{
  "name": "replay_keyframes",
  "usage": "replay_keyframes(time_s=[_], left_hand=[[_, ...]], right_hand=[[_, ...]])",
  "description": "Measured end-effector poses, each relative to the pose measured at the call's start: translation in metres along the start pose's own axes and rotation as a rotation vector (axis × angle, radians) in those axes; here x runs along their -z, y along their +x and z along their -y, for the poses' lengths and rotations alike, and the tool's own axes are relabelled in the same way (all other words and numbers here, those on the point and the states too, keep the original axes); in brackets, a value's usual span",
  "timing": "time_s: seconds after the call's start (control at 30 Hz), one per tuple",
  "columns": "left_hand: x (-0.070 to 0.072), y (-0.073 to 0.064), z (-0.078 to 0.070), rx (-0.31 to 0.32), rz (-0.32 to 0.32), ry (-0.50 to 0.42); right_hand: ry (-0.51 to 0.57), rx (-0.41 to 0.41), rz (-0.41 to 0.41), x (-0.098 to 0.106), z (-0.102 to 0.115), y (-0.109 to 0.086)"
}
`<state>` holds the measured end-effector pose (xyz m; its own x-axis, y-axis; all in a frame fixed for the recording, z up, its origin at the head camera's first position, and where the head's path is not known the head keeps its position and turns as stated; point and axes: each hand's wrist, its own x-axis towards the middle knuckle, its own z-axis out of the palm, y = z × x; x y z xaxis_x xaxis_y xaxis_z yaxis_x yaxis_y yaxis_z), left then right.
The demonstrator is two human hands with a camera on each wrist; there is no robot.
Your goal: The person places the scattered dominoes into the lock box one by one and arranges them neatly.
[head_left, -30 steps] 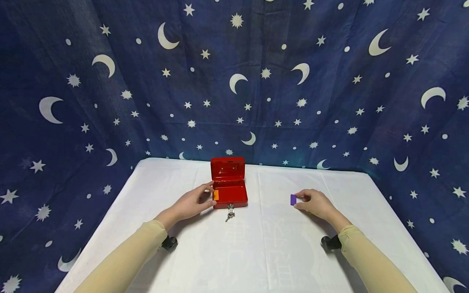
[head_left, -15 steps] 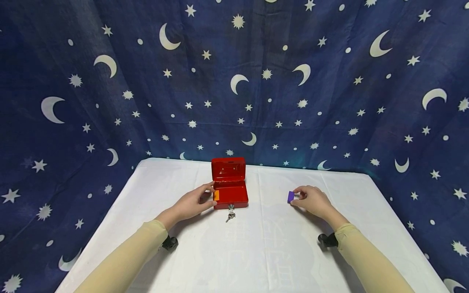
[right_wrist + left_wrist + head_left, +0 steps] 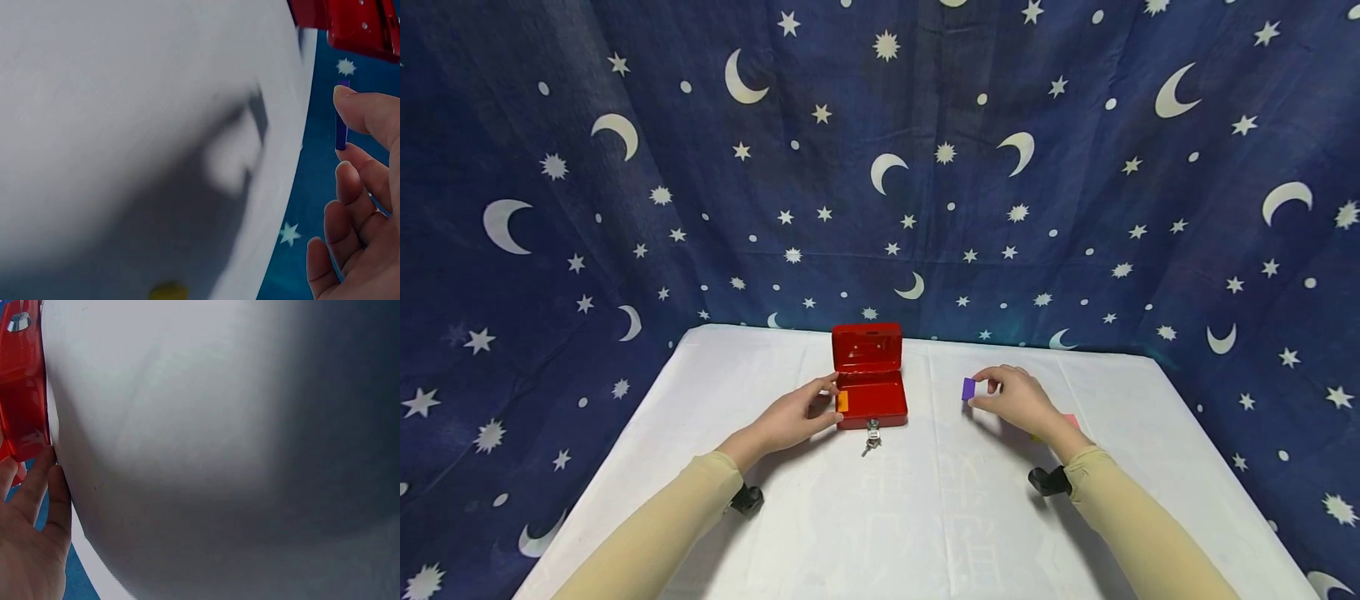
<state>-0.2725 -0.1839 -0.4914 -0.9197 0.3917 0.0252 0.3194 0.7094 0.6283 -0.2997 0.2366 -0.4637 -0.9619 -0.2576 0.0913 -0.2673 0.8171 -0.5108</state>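
A: What was the right hand (image 3: 1017, 400) doing?

B: It was pinching a small purple block (image 3: 968, 389) between the thumb and the index finger. The block was in the air above the white cloth (image 3: 917, 533), to the right of the red box (image 3: 891, 420) and apart from it

A: And the left hand (image 3: 790, 414), was it also grasping something?

B: I would say no. Its fingers were extended and loose, and they touched the left side of the red box. How firmly they pressed, I could not tell

A: In which way did the box stand?

B: The lid (image 3: 867, 348) was raised at the back. Inside, at the left end, there was an orange piece (image 3: 842, 402). At the lock on the front there were keys (image 3: 871, 447)

A: Was anything near the right wrist?

B: Yes, a pink thing (image 3: 1071, 420) and a yellow thing (image 3: 169, 292), both partly out of sight, so their shape was not clear to me. Behind everything hung a blue curtain (image 3: 925, 225) with moons and stars
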Motion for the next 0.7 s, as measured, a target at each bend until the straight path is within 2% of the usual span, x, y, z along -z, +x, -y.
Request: replay_keyframes(time_s=[0.27, 0.7], left_hand=[[0.0, -0.001, 0.0, 0.0, 0.002, -0.004], [0.0, -0.002, 0.0, -0.013, 0.012, -0.015]], right_hand=[[0.014, 0.036, 0.003, -0.004, 0.025, 0.007], [-0.007, 0.104, 0.017, -0.019, 0.053, 0.02]])
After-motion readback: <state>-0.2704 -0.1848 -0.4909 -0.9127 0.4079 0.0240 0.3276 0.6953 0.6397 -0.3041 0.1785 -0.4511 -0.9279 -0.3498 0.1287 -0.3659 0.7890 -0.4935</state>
